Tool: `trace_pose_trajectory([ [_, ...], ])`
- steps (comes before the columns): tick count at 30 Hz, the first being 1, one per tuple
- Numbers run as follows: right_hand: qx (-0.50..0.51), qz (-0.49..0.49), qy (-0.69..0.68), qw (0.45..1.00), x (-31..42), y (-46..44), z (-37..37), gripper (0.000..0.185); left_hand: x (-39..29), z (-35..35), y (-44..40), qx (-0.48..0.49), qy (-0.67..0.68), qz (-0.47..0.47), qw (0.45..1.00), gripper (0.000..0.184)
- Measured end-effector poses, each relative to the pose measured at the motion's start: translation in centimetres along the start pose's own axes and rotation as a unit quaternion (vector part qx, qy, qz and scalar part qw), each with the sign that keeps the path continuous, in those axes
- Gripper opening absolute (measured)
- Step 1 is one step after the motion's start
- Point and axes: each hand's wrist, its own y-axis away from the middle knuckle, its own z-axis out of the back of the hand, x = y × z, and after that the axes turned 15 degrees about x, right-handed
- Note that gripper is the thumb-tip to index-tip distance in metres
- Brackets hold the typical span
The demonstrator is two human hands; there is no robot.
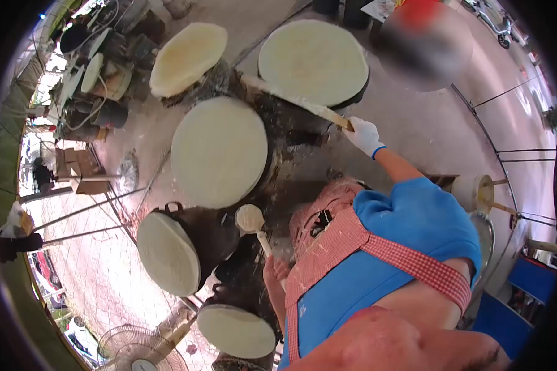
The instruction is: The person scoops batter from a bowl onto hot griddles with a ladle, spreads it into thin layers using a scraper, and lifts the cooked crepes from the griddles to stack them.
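Note:
My left hand [277,271], bare, is closed around the handle of a ladle [250,219] whose round bowl is coated in pale batter. In my right hand [365,136], in a white glove with a blue cuff, is a long flat wooden stick [303,106]; pale batter coats its far part. That stick lies slantwise along the near edge of a round griddle spread with batter [312,62]. Nearest the ladle is another round griddle with a pale, even layer [220,151]. A tilted round one [167,253] stands to the left, and a smaller one [236,331] is below it.
A yellowish round sheet [189,59] sits tilted at the upper left. A fan [139,352] stands at the lower left, cardboard boxes [80,167] at the left. A blurred person [424,49] is at the top right. A bucket [474,191] stands behind my right arm.

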Motion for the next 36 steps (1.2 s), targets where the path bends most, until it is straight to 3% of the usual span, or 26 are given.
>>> trace_pose_trajectory([
  [2,-0.1,-0.044,-0.068,0.992,-3.5,-3.5,1.9,0.027,2.5,-1.4,-3.1,-0.08,-0.062,-0.056,0.993,0.035],
  [3,-0.103,-0.034,-0.066,0.992,-5.3,-5.9,3.6,0.027,3.4,-1.5,-4.7,-0.104,-0.082,-0.078,0.988,0.035],
  [5,-0.173,-0.086,-0.118,0.974,-8.2,-10.2,6.3,0.026,4.1,-0.4,-6.7,0.069,0.072,0.015,0.995,0.034],
  [7,-0.193,-0.087,-0.134,0.968,-12.4,-16.2,7.7,0.031,6.2,-1.5,-9.1,0.077,0.077,0.03,0.994,0.034],
  [11,-0.155,-0.11,-0.204,0.961,-14.9,-23.8,10.2,0.041,8.8,-1.3,-10.9,0.044,0.092,0.015,0.995,0.034],
  [13,-0.058,-0.141,-0.194,0.969,-14.3,-26.0,11.0,0.048,10.0,-1.1,-11.6,0.04,0.092,-0.009,0.995,0.034],
  [17,0.055,-0.092,-0.19,0.976,-14.8,-28.6,11.0,0.047,11.5,-2.5,-11.9,-0.023,0.075,-0.047,0.996,0.035],
  [20,0.033,-0.053,-0.078,0.995,-14.4,-29.3,10.9,0.045,11.4,-1.8,-12.0,0.029,0.071,-0.009,0.997,0.035],
  [25,-0.038,-0.023,-0.052,0.998,-12.5,-27.4,11.7,0.035,12.1,-0.9,-11.2,0.048,0.065,-0.029,0.996,0.037],
  [27,-0.061,-0.026,-0.046,0.997,-11.2,-26.5,12.2,0.033,12.6,-1.6,-11.0,0.007,0.104,-0.081,0.991,0.037],
  [34,-0.164,-0.014,0.0,0.986,-5.3,-20.5,14.7,0.028,11.3,-2.6,-8.6,-0.019,0.072,-0.108,0.991,0.033],
  [36,-0.246,0.041,-0.013,0.968,-3.0,-18.1,15.7,0.027,10.0,-1.8,-7.0,-0.013,0.072,-0.096,0.993,0.029],
])
